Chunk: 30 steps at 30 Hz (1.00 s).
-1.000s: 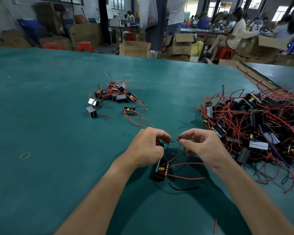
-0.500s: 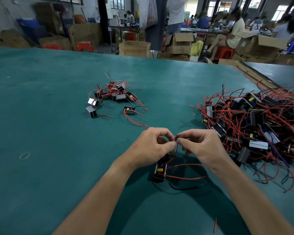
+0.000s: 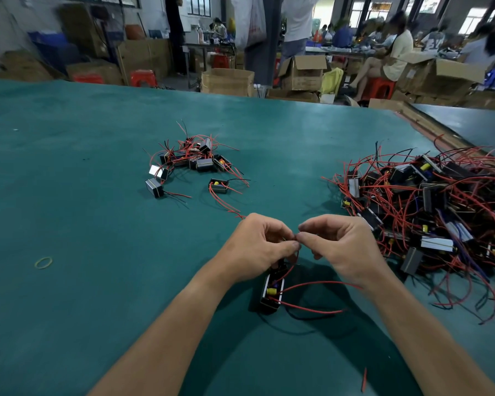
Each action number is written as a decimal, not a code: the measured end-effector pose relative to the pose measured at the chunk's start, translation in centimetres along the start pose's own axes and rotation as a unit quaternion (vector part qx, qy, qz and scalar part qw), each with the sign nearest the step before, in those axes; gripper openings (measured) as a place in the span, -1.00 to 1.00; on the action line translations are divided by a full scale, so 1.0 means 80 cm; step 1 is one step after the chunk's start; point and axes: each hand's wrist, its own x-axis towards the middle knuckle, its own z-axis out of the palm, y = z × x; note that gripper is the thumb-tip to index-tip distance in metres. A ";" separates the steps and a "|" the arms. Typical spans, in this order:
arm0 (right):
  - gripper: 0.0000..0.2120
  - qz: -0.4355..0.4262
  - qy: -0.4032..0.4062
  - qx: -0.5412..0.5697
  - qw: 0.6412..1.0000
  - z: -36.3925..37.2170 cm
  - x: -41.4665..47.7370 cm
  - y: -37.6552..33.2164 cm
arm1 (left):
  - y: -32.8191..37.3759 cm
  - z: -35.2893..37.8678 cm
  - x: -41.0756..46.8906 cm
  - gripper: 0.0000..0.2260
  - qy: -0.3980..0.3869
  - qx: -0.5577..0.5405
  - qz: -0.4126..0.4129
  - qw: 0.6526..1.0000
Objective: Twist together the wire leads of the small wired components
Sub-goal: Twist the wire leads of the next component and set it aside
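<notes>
A small black wired component (image 3: 272,291) with a yellow part lies on the green table just below my hands. Its red leads (image 3: 315,284) and a black lead trail to the right. My left hand (image 3: 259,247) and my right hand (image 3: 340,247) meet fingertip to fingertip above it, each pinching the thin ends of the leads between thumb and forefinger. The pinched wire ends are mostly hidden by my fingers.
A small heap of wired components (image 3: 192,161) lies at mid-table on the left. A big tangled pile of components (image 3: 429,207) fills the right side. A yellow rubber band (image 3: 43,262) lies far left, a red wire scrap (image 3: 364,380) near the front edge. Cardboard boxes and people sit beyond the table.
My hands have closed the gap between them, and the fingertips now meet over the leads. The component has shifted only slightly.
</notes>
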 end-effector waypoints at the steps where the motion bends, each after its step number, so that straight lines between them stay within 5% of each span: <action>1: -0.81 -0.001 0.002 -0.004 1.000 0.000 0.000 0.000 | 0.001 0.000 0.000 -0.93 0.005 -0.002 0.002 1.000; 6: -0.83 0.022 0.005 0.043 0.999 0.001 -0.001 -0.007 | 0.005 0.000 0.001 -0.88 0.027 -0.017 -0.004 0.999; 12: -0.76 0.190 -0.015 0.260 0.947 -0.023 0.005 -0.018 | 0.009 -0.001 0.003 -0.82 0.042 -0.070 -0.021 0.996; 22: -0.83 0.205 -0.072 0.262 0.940 -0.025 0.003 -0.017 | 0.013 -0.003 -0.001 -0.91 0.033 -0.078 -0.029 0.996; 30: -0.92 0.138 -0.031 0.122 0.982 -0.015 0.000 -0.019 | 0.011 -0.007 -0.001 -0.97 0.021 -0.107 -0.040 0.993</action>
